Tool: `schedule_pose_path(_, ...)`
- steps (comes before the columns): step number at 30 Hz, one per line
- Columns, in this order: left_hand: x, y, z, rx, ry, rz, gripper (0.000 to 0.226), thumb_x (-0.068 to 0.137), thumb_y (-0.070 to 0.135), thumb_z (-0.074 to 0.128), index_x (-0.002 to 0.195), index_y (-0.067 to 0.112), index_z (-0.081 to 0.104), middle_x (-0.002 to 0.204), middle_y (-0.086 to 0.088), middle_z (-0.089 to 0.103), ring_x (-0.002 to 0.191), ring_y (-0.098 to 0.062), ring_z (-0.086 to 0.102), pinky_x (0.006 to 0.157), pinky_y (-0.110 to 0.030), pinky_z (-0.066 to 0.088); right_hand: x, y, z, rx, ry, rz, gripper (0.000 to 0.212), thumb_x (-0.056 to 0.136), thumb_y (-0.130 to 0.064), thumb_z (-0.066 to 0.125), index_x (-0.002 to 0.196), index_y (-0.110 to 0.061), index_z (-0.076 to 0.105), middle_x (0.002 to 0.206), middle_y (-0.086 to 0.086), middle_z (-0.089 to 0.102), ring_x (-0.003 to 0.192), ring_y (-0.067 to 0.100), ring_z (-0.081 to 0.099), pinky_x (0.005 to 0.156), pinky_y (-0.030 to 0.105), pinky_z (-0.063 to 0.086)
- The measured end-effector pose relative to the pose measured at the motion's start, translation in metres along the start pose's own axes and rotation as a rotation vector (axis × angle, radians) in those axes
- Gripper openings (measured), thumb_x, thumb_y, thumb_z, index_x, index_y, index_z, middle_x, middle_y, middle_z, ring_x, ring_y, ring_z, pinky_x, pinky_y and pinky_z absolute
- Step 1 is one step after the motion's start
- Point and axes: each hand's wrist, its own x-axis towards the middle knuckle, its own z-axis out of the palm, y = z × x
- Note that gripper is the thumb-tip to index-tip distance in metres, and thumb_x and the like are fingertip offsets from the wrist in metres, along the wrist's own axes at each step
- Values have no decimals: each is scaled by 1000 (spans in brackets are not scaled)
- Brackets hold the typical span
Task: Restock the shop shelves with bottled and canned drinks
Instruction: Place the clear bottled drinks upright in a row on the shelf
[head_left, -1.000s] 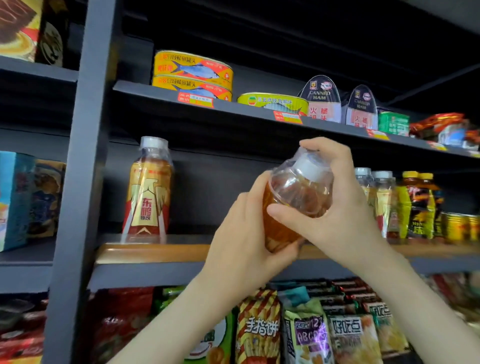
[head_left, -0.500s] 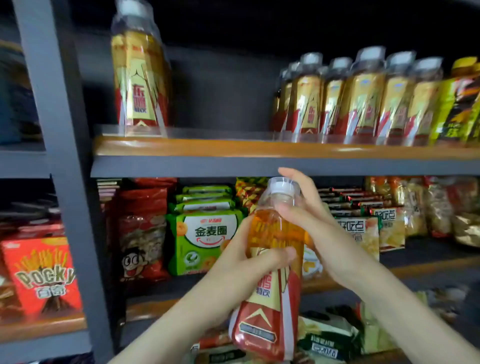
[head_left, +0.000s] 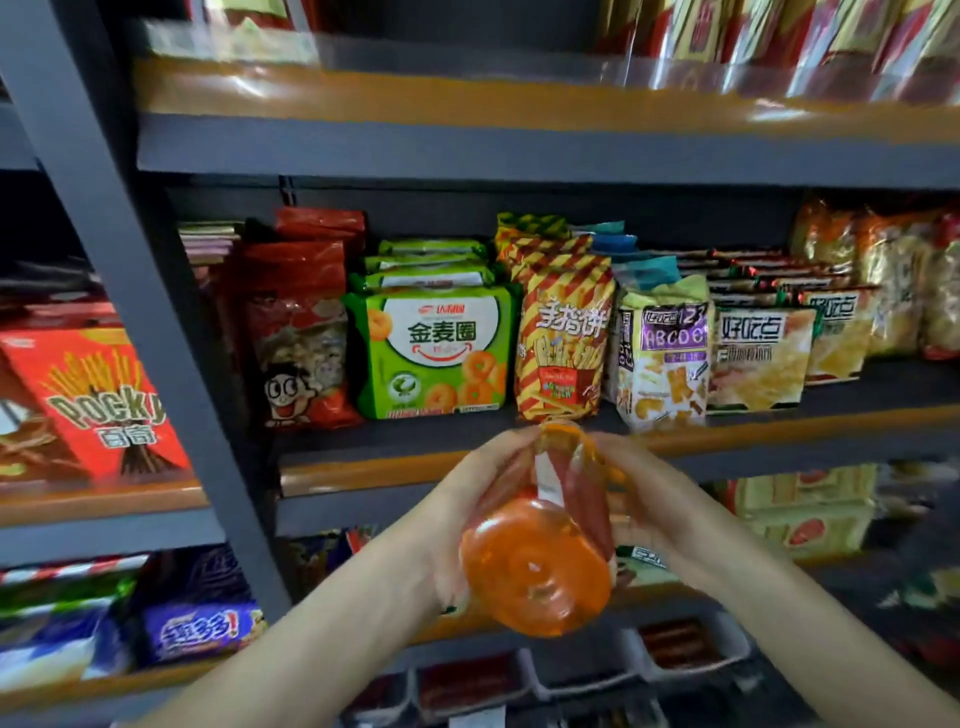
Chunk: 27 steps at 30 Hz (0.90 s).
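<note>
Snack-packed shop shelves (head_left: 395, 470) behind, bottle (head_left: 540, 566) of orange drink held low before them, base tipped toward the camera, gripped from both sides by left hand (head_left: 467, 519) and right hand (head_left: 654, 493); best turned upright, label outward, before lifting to the drinks shelf (head_left: 415, 98) above

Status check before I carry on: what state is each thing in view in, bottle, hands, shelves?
Clear plastic bottle of orange drink with red label: held in mid-air, tipped, base towards the camera.
Left hand: grips the bottle's left side.
Right hand: grips its right side.
Row of red-and-yellow bottles on the top shelf: standing behind a clear rail.
Green snack pack: upright on the middle shelf.
</note>
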Motion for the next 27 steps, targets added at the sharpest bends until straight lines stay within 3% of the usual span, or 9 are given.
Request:
schedule_pose_path(3,-12,3,3,2,-133,-191,62,83,47,63,130,7,59,110,-15,70,96,-26,68,82,-35,53,3,8,-3,28,10,112,27,94,-41,54,90,-23,73,95,13,71,82,27,69,67,40,56)
schedule_pose_path(5,-19,-10,-1,41,-210,-191,53,80,50,67,122,18,60,102,-12,72,90,-26,70,80,-36,55,6,10,-2,-16,48,158,29,95,-41,53,102,-18,70,96,14,70,79,28,67,67,39,54)
schedule_pose_path(8,-15,-20,7,293,-94,103,46,85,47,68,118,44,36,103,-3,71,86,-17,71,81,-36,58,4,15,-6,3,108,123,25,96,-33,52,104,-18,71,98,14,73,72,25,69,67,41,54)
schedule_pose_path(11,-16,-21,11,603,-46,401,68,78,57,64,124,68,14,115,6,65,100,-12,65,91,-36,52,-10,13,-5,-53,131,-30,35,93,-31,62,127,-29,51,89,-3,71,104,22,67,62,19,53)
schedule_pose_path(13,-14,-23,13,734,-9,582,81,76,54,62,132,69,6,120,2,59,107,-16,59,91,-39,51,-21,15,-3,-86,69,-109,64,78,-44,71,126,-52,29,99,-20,68,100,-2,65,70,16,53)
schedule_pose_path(15,-11,-25,18,859,25,717,92,77,39,66,139,61,2,116,-2,53,107,-23,54,88,-41,50,-26,17,2,-125,70,-178,87,68,-45,79,127,-52,16,109,-26,59,91,-17,60,73,13,52)
schedule_pose_path(19,-10,-19,17,962,-25,865,99,79,31,73,143,58,3,118,1,44,110,-21,51,94,-33,46,-27,17,-3,-68,181,-372,84,63,-32,78,129,-44,28,110,-18,63,101,-6,63,80,19,54)
schedule_pose_path(23,-11,4,-2,669,-260,708,77,80,39,73,144,44,31,123,9,52,114,-1,52,95,-18,41,-24,9,-22,190,125,-397,107,45,-47,93,135,-40,36,111,-3,71,102,18,68,74,32,57)
schedule_pose_path(27,-13,10,-13,397,-595,181,94,57,64,80,137,33,41,125,1,63,113,-18,63,93,-36,52,-22,1,-23,360,26,-369,121,44,-53,91,142,-8,37,110,15,68,96,30,68,71,37,58)
